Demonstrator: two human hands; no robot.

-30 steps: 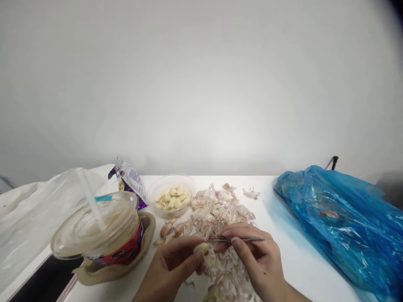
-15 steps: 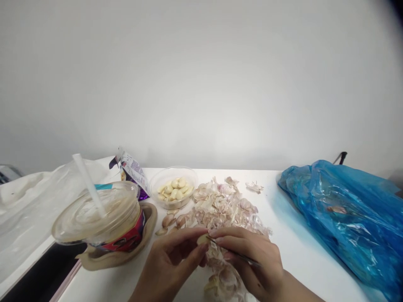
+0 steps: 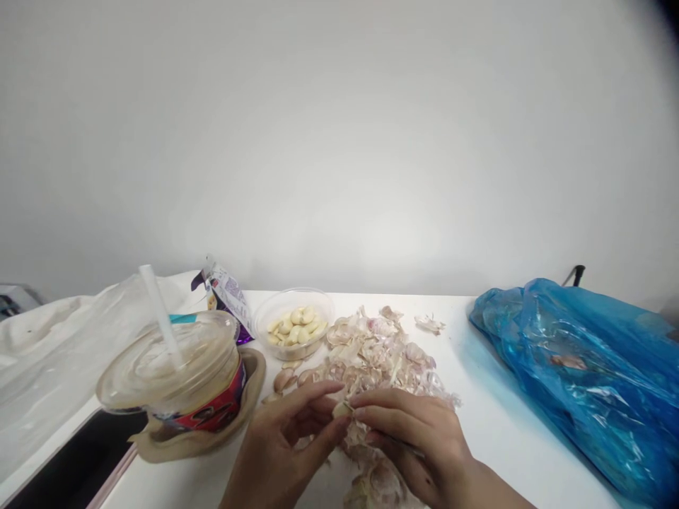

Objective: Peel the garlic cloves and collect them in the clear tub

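Note:
My left hand (image 3: 289, 442) pinches a pale garlic clove (image 3: 341, 408) between thumb and fingers, low in the middle of the view. My right hand (image 3: 411, 442) meets it from the right, fingertips on the clove, with a thin metal tool (image 3: 408, 447) tucked under its fingers and mostly hidden. Both hands hover over a heap of garlic skins (image 3: 376, 350) on the white table (image 3: 477, 417). Behind the heap stands a clear bowl (image 3: 293, 329) of peeled cloves. Two unpeeled cloves (image 3: 289, 378) lie just left of the heap.
A lidded drink cup with a straw (image 3: 175, 378) sits in a brown holder at the left, beside a white bag (image 3: 47, 353) and a purple packet (image 3: 228, 300). A crumpled blue plastic bag (image 3: 583, 367) fills the right side. A dark object (image 3: 79, 466) lies at the lower left.
My right hand has turned the metal tool from pointing sideways to tucked beneath its fingers, and its fingertips have closed onto the clove. The left hand kept its hold on the clove.

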